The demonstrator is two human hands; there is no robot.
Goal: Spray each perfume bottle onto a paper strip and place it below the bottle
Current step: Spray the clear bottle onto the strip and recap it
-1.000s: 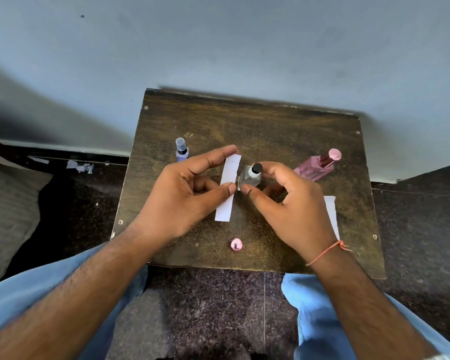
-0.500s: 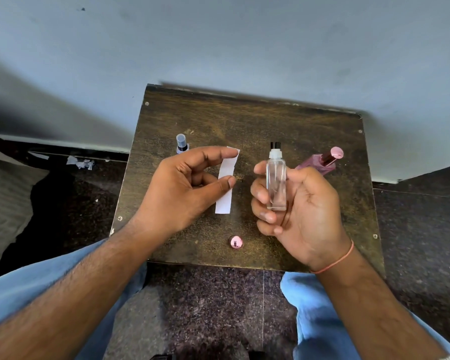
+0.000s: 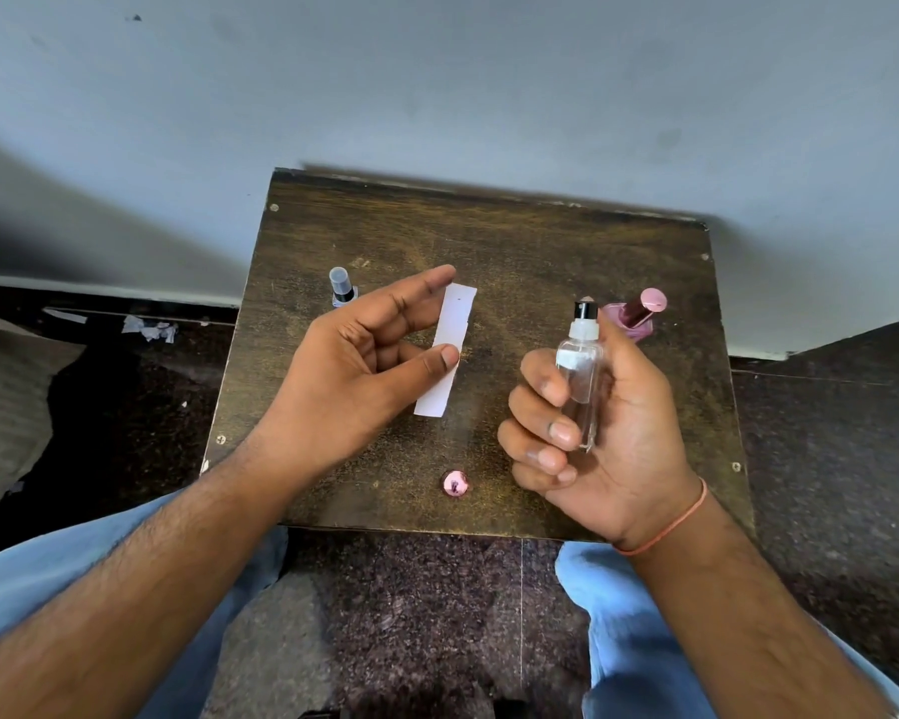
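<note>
Holding paper strip (image 3: 446, 351) pinched in left hand (image 3: 354, 371); right hand (image 3: 600, 433), grasping clear bottle (image 3: 580, 378), now drawn apart from strip: spray apparently done, placement pending.

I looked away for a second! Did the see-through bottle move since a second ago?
Yes. The clear bottle went up and to the right, away from the paper strip. It was tipped beside the strip; now the right hand holds it upright, near the pink bottle.

Left hand (image 3: 354, 365) hides the small bottle's (image 3: 342, 289) body (cap shows).
</note>
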